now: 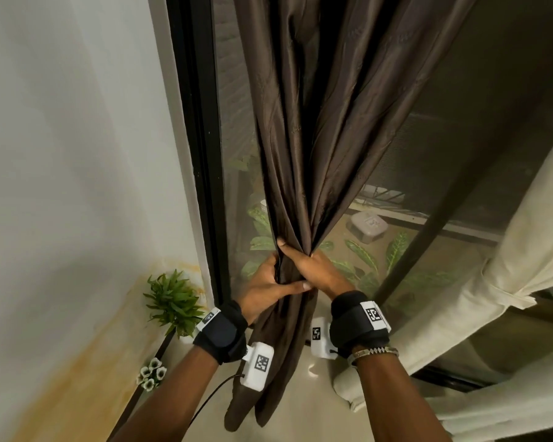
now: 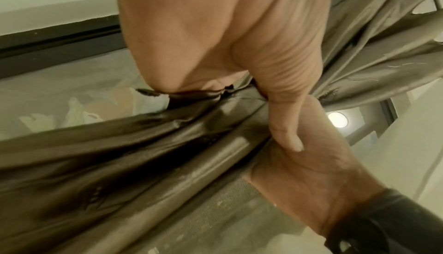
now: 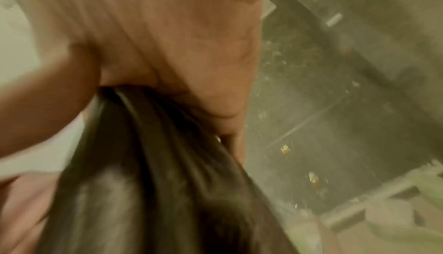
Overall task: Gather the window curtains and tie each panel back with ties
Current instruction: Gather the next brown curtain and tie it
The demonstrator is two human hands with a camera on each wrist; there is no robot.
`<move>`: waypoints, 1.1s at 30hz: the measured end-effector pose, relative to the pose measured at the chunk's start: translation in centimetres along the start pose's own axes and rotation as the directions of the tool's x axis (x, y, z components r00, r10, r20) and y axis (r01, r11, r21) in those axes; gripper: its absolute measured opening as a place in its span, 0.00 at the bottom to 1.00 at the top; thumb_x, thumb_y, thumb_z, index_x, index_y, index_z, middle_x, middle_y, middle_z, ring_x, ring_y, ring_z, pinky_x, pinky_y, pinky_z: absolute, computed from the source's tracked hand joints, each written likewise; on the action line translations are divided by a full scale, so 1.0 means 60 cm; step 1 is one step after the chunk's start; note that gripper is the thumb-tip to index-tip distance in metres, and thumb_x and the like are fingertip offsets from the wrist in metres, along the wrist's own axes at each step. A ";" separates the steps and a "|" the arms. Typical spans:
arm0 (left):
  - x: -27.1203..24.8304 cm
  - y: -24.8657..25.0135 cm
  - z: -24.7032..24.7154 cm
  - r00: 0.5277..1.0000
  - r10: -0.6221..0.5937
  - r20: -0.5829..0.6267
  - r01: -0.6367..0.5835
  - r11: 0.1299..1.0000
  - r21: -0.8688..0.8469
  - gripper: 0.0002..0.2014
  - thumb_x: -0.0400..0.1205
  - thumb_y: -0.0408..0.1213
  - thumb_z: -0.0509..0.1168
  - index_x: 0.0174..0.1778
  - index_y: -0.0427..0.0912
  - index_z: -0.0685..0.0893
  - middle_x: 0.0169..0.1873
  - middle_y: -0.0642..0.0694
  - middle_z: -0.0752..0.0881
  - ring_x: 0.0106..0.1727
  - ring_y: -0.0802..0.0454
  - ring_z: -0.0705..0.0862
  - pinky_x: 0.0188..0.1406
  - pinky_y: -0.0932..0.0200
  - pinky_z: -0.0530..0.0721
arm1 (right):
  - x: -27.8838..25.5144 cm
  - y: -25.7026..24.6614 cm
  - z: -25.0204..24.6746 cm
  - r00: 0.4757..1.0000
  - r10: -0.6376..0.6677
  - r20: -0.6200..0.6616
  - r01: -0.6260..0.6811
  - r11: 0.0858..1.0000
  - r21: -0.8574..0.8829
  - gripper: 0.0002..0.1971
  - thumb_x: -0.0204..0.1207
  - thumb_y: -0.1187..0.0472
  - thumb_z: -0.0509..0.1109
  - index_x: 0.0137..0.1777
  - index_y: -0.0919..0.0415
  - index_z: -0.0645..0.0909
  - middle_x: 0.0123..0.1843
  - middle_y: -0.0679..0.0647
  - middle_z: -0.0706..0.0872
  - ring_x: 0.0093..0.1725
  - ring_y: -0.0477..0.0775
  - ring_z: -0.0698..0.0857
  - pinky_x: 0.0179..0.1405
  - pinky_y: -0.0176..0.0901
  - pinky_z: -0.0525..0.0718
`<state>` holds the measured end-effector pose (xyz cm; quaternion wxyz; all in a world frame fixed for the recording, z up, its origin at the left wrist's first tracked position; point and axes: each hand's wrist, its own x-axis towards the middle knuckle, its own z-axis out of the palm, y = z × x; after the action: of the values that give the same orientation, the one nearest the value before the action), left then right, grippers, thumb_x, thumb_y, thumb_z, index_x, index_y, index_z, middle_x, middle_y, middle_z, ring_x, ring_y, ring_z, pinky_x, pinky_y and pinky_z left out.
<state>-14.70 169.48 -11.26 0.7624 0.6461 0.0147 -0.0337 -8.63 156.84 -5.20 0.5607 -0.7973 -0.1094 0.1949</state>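
A dark brown curtain panel (image 1: 304, 129) hangs in front of the window, bunched into a narrow bundle at waist height. My left hand (image 1: 265, 283) grips the bundle from the left, thumb laid across its front. My right hand (image 1: 310, 266) wraps round the same bundle from the right, just above the left thumb. In the left wrist view my left hand (image 2: 239, 53) clamps the gathered brown folds (image 2: 148, 148), and my thumb touches my right hand (image 2: 309, 165). The right wrist view is blurred; there my right hand (image 3: 179, 40) closes over the dark fabric (image 3: 155, 172). No tie shows.
A cream curtain panel (image 1: 505, 282) hangs gathered at the right. The black window frame (image 1: 198, 148) runs down the left, beside a white wall (image 1: 71, 154). A small green potted plant (image 1: 174, 303) and white flowers (image 1: 152, 373) stand on the floor at the left.
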 end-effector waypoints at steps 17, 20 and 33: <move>0.021 -0.004 -0.034 0.995 -0.099 0.011 0.095 0.899 -0.428 0.20 0.74 0.24 0.68 0.63 0.32 0.90 0.59 0.36 0.93 0.56 0.41 0.94 0.68 0.47 0.89 | 0.004 0.091 -0.103 0.893 -0.036 0.448 -0.161 0.905 0.394 0.22 0.82 0.61 0.81 0.75 0.56 0.87 0.66 0.60 0.90 0.56 0.54 0.92 0.47 0.43 0.93; 0.026 -0.007 -0.040 0.994 -0.112 0.020 0.110 0.909 -0.401 0.22 0.75 0.25 0.69 0.67 0.32 0.87 0.60 0.38 0.93 0.58 0.44 0.93 0.69 0.50 0.87 | 0.004 0.092 -0.118 0.938 -0.001 0.346 -0.120 0.936 0.330 0.14 0.80 0.70 0.80 0.65 0.60 0.91 0.49 0.53 0.95 0.44 0.49 0.90 0.41 0.35 0.89; 0.061 0.004 -0.014 0.927 0.095 -0.363 -0.019 0.978 0.207 0.12 0.79 0.41 0.81 0.57 0.45 0.94 0.51 0.49 0.97 0.56 0.50 0.94 0.67 0.46 0.89 | -0.023 0.085 -0.116 0.912 -0.037 0.408 -0.188 0.847 0.497 0.14 0.79 0.76 0.73 0.61 0.68 0.93 0.51 0.64 0.97 0.49 0.58 0.99 0.48 0.46 0.98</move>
<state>-10.99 170.25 -11.38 0.6779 0.7140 0.1360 0.1099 -7.10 148.56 -7.67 0.7140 -0.5597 -0.1326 0.3992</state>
